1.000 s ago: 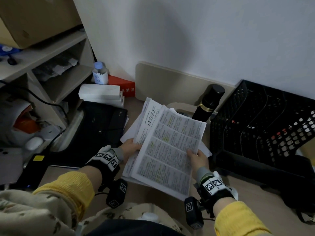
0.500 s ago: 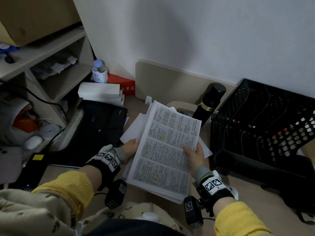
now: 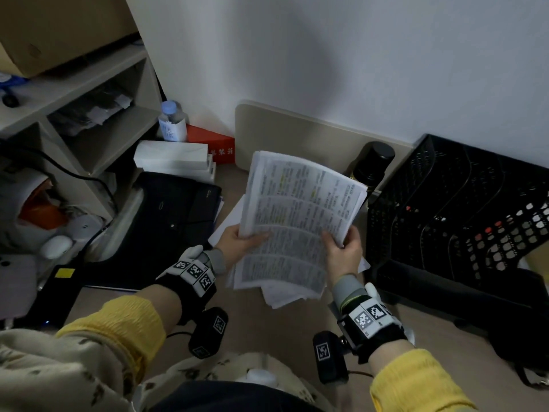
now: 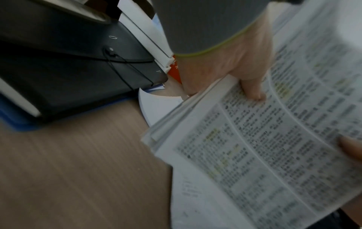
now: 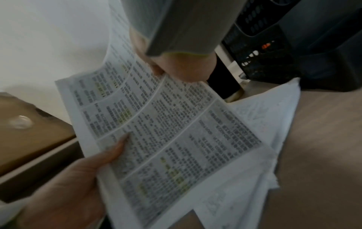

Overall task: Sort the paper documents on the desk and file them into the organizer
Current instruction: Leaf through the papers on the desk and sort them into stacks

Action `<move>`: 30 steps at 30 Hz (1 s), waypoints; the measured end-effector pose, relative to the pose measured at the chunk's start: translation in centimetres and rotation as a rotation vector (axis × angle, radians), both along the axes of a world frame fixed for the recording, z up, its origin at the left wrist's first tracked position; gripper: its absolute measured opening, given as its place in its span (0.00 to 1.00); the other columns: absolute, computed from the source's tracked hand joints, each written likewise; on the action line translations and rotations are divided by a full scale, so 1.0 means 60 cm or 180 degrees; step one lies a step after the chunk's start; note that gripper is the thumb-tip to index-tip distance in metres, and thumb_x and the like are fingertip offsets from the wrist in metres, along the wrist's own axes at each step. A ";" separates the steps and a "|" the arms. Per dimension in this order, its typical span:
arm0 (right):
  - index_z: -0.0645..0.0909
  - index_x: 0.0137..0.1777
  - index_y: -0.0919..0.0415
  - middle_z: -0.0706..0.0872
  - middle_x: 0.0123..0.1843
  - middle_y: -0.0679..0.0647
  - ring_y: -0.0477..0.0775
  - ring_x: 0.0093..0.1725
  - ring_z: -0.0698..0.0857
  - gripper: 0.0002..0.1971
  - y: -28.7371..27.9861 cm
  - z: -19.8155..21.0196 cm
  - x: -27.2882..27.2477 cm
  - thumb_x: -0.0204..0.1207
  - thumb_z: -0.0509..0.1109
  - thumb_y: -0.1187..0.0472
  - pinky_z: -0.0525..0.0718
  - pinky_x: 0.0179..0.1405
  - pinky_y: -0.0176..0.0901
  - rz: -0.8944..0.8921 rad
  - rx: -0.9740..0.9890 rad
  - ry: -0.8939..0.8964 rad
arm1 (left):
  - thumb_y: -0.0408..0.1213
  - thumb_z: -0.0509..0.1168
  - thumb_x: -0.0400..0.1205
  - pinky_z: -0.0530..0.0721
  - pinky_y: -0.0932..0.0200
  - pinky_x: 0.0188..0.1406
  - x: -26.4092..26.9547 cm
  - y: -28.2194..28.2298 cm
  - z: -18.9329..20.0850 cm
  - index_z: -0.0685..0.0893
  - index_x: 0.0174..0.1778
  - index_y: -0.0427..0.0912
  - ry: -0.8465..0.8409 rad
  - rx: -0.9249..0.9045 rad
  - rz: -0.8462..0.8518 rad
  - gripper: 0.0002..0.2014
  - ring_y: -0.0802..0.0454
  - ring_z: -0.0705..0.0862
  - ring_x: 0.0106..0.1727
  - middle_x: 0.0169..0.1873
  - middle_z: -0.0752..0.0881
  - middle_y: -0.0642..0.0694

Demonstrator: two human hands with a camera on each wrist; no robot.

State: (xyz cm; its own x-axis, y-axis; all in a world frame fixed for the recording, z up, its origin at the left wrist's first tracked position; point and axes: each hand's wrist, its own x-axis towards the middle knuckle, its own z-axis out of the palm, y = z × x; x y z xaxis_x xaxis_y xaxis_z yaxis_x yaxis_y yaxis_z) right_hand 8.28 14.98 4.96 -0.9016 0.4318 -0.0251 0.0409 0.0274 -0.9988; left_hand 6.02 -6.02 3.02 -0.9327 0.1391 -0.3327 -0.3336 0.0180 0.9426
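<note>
Head view: two hands (image 3: 292, 243), one paper stack (image 3: 297, 221)

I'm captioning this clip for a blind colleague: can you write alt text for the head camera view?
Both hands, left hand and right hand, hold a stack of printed papers above a wooden desk. A black mesh organizer stands to the right, a black folder lies to the left.

Red box (image 3: 214, 143) by the wall — white Chinese characters, blurred; dense print on the paper stack (image 3: 292, 221) — unreadable.
</note>
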 end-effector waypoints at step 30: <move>0.67 0.75 0.64 0.78 0.69 0.64 0.65 0.67 0.78 0.28 0.043 -0.150 -0.020 0.75 0.68 0.66 0.76 0.69 0.54 -0.0058 0.0026 -0.2421 | 0.30 0.72 0.77 0.84 0.46 0.59 -0.023 -0.032 -0.080 0.84 0.58 0.28 -0.0761 -0.0438 0.0621 0.16 0.39 0.87 0.54 0.53 0.87 0.33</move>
